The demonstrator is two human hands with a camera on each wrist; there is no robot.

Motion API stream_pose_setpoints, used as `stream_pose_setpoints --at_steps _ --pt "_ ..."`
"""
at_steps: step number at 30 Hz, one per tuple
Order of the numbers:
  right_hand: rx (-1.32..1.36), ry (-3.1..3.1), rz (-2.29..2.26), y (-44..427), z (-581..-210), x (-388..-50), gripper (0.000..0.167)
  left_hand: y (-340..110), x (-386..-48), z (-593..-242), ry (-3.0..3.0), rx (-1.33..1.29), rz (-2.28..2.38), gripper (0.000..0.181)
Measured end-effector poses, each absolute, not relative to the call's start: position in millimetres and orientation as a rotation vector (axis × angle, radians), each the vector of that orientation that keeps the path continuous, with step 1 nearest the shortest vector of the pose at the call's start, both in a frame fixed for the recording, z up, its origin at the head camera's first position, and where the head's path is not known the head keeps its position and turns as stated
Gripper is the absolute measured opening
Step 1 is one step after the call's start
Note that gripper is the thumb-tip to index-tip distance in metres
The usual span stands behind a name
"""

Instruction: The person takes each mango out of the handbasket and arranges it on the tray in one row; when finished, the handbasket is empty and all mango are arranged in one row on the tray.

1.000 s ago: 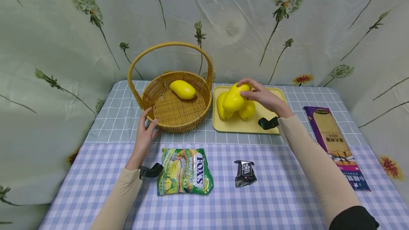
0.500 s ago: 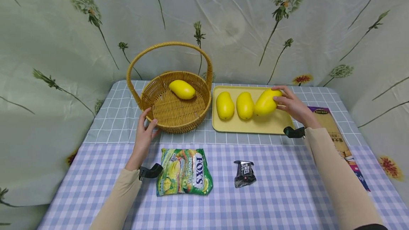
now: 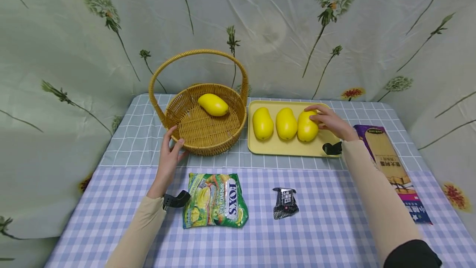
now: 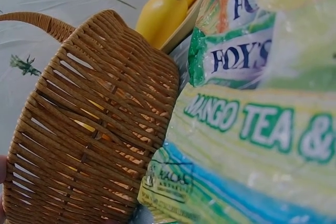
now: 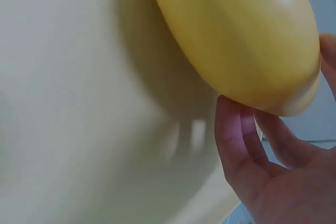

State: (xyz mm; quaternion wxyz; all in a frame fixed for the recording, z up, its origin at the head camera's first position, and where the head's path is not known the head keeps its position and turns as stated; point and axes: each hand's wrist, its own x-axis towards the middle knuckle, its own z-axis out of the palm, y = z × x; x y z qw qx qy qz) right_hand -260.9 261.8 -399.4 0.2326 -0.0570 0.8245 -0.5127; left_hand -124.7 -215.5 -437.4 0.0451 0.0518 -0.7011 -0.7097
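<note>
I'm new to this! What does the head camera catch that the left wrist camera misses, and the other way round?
Only the head view: the small black packet, the long purple-ended package and both beige sleeves.

Only the left wrist view: readable "MANGO TEA &" lettering.

Both: the wicker basket, the green FOX'S bag, yellow fruits, the tray, and the left hand, though the wrist view catches just a sliver of it.

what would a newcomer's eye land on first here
Probably the three bright yellow fruits lined up on the tray, the right hand on the rightmost one. Next, the tall-handled wicker basket to their left, holding one more fruit, the left hand at its rim.
</note>
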Motion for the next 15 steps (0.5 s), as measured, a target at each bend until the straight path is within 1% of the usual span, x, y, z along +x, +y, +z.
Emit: stream_pose_setpoints --at_steps 9,15 --pt "-0.197 2.29 -1.376 251 -399 -269 0.044 -215 -126 -438 -2.127 0.161 -2.17 0.054" --pt "-0.198 2.256 -1.433 251 -400 -266 0.046 -210 -121 -421 -2.117 0.178 -2.201 0.053"
